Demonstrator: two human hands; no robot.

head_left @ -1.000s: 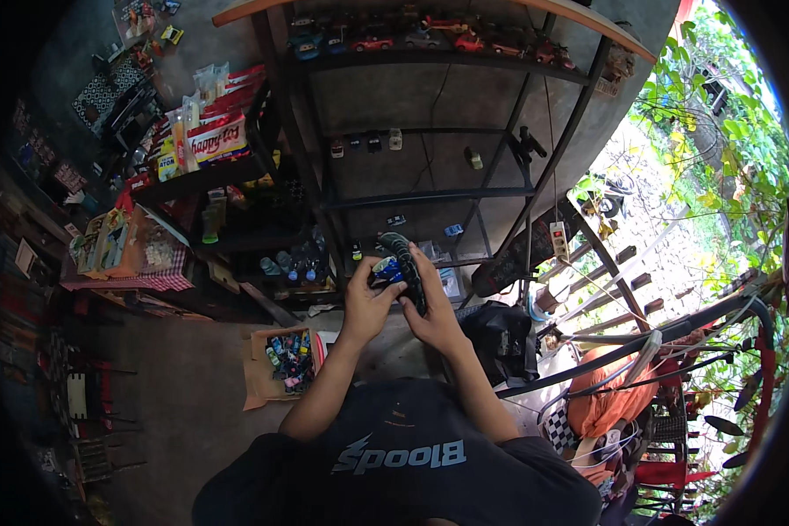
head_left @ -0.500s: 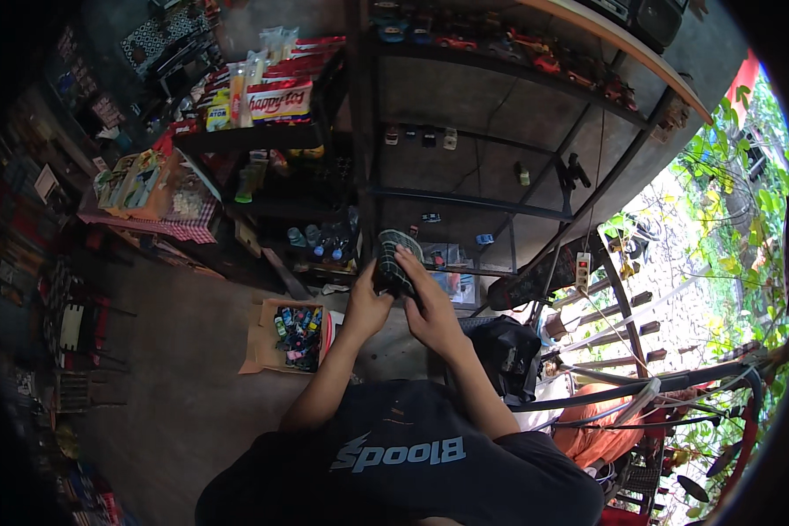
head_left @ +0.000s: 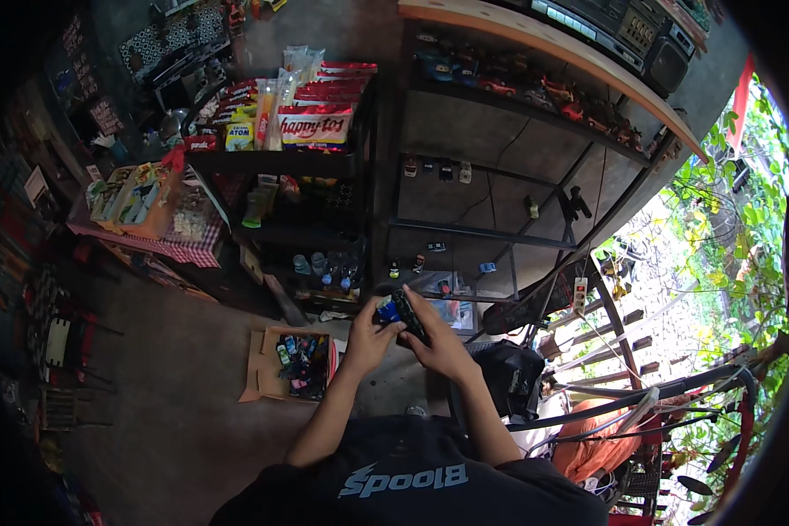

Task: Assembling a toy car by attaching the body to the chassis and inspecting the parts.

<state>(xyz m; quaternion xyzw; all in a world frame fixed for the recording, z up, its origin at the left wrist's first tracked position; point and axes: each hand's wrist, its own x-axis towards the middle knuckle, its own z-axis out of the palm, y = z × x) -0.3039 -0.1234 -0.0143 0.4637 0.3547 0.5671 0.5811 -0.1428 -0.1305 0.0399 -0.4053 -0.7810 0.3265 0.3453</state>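
In front of my chest, both hands come together. A small blue and white toy car (head_left: 386, 309) is gripped by my left hand (head_left: 367, 344), its fingers curled round it. My right hand (head_left: 440, 347) is closed on a dark checked cloth (head_left: 408, 314), which lies against the car's right side. Part of the car is hidden by fingers and cloth. Below and left of my hands, an open cardboard box (head_left: 259, 366) on the floor holds several toy cars (head_left: 305, 358). Just beyond my hands, more small toy cars stand on a dark metal shelf rack (head_left: 482, 230).
A black snack rack (head_left: 276, 163) with packets stands at the far left, beside a table with a checkered cloth (head_left: 203, 253). A radio cassette player (head_left: 627, 35) sits on the rack's wooden top. To the right are a black bag (head_left: 507, 379) and a power strip (head_left: 579, 296).
The cloth covered what I hold; now it has shifted right and the blue and white toy car shows in my left hand. My hands sit slightly lower in view, which has also shifted.
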